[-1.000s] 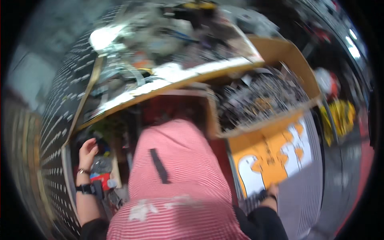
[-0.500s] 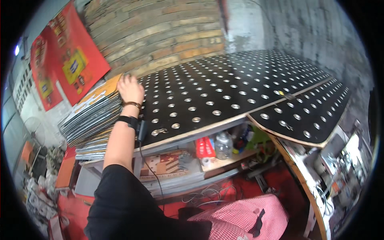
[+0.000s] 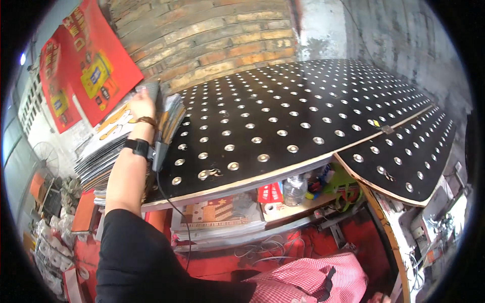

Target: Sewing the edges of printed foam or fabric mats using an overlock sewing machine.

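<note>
A thick stack of thin printed mats [image 3: 115,125] lies at the left end of the table, the top one white with orange figures. My left hand [image 3: 142,105] is at the far right part of this stack, its fingers closed over the edge of some grey-backed mats [image 3: 171,117] that stand tilted up beside it. The fingertips are partly hidden. On my left wrist are a brown bracelet and a black band; a dark grey device [image 3: 160,153] with a cable hangs by it. Only a bit of my right hand [image 3: 379,298] shows at the lower edge, its fingers mostly cut off.
The black tabletop [image 3: 273,119] is dotted with metal studs and has a hinged, angled section at right. On the shelf below are patterned mats [image 3: 214,213], a red package [image 3: 270,193] and a clear plastic jar [image 3: 295,190]. Cables [image 3: 260,248] lie on the red floor.
My left hand has moved slightly left, and mats on the stack's right side now stand tilted up. The view has shifted a little. A bit of my right hand has appeared at the lower edge.
</note>
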